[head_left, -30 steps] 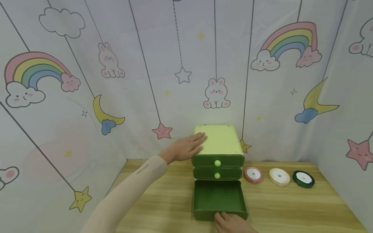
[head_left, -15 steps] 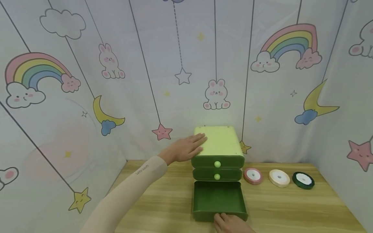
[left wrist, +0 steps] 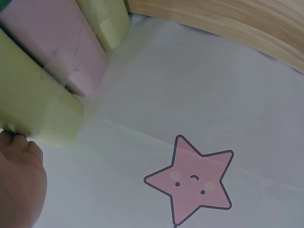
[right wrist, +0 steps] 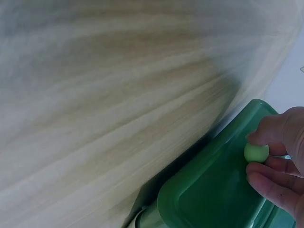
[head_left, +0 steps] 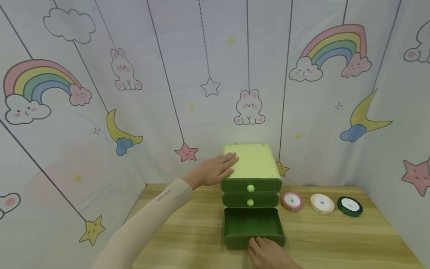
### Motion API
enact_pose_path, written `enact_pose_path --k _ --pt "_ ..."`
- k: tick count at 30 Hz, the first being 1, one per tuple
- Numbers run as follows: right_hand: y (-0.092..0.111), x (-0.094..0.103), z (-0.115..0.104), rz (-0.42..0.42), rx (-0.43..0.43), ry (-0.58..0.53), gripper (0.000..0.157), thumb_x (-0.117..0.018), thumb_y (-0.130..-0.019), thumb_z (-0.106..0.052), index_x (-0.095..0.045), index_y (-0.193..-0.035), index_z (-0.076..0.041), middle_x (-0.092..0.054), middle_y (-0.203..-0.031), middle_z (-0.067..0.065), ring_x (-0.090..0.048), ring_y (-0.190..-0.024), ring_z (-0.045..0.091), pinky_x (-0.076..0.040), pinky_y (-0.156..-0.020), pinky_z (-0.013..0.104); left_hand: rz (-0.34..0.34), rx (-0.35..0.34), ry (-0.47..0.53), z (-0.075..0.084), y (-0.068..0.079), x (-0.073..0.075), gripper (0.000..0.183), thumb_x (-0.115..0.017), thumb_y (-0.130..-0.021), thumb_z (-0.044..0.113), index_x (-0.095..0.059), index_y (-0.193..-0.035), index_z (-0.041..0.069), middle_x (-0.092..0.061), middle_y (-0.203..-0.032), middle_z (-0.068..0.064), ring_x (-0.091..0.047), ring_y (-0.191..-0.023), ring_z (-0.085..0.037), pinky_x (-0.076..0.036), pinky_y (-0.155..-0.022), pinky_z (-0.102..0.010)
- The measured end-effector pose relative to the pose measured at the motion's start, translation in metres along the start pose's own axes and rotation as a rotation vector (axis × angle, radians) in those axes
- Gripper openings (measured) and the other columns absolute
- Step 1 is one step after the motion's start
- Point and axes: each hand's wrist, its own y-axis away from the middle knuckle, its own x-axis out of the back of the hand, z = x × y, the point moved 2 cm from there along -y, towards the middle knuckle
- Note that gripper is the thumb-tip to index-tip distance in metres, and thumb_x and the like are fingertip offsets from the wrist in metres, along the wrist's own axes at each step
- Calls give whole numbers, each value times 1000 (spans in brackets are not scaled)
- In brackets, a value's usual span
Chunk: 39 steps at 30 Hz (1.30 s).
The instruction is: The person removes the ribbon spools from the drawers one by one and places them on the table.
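A small drawer cabinet (head_left: 253, 160) with a pale yellow-green top and dark green drawer fronts stands at the back of the table. My left hand (head_left: 213, 171) lies with straight fingers on the left part of its top. The bottom drawer (head_left: 252, 222) is pulled out, and nothing shows inside it. At its front is my right hand (head_left: 268, 254); in the right wrist view the thumb and fingers pinch the drawer's round light green knob (right wrist: 256, 153). Both upper drawers are pushed in. From the left wrist, the cabinet's side shows yellow and pink (left wrist: 61, 42) layers.
To the cabinet's right lie three ribbon spools on the wooden table (head_left: 181, 231): pink (head_left: 291, 201), cream (head_left: 321, 204) and dark green (head_left: 349, 206). A white curtain (head_left: 161, 112) printed with rabbits, stars and rainbows closes off the back and sides.
The bottom drawer has slid a little inward, its front edge moving away from me along with my right hand. My left hand has stayed on the cabinet top.
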Motion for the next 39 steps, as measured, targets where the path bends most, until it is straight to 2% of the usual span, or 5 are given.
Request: enact_pose_path --k 4,8,11,14,39 --pt "-2 -3 2 69 7 38 49 -54 -106 -54 -77 -89 -14 -64 -89 0 -53 -66 8 -45 -56 17 -7 8 1 0 2 1 66 -16 -113 58 -9 -171 28 -10 -180 4 -13 -167 -18 -20 -134 -38" --pt "-5 -5 4 53 4 51 31 -58 -108 -32 -77 -91 -13 -61 -89 0 -53 -68 8 -44 -56 16 -14 9 15 2 4 2 66 -16 -113 58 -10 -171 27 -10 -180 3 -13 -167 -18 -21 -134 -39" --pt "-6 -7 5 32 -10 65 51 -31 -116 -16 -76 -91 -12 -60 -89 0 -55 -69 8 -47 -58 16 -12 7 23 2 4 1 66 -17 -113 57 -10 -171 27 -10 -180 3 -14 -167 -18 -21 -134 -39" --pt "-7 -11 7 27 -27 80 75 -3 -112 -8 -75 -89 -12 -60 -88 1 -55 -70 10 -51 -61 18 -8 9 18 2 4 1 66 -17 -113 57 -11 -171 27 -11 -180 3 -14 -166 -18 -22 -134 -39" --pt "-19 -33 28 33 -143 120 82 4 -105 6 -76 -91 -7 -67 -93 6 -68 -79 16 -61 -69 24 9 -1 21 0 2 1 66 -18 -113 57 -11 -171 27 -11 -179 3 -15 -166 -19 -24 -134 -41"
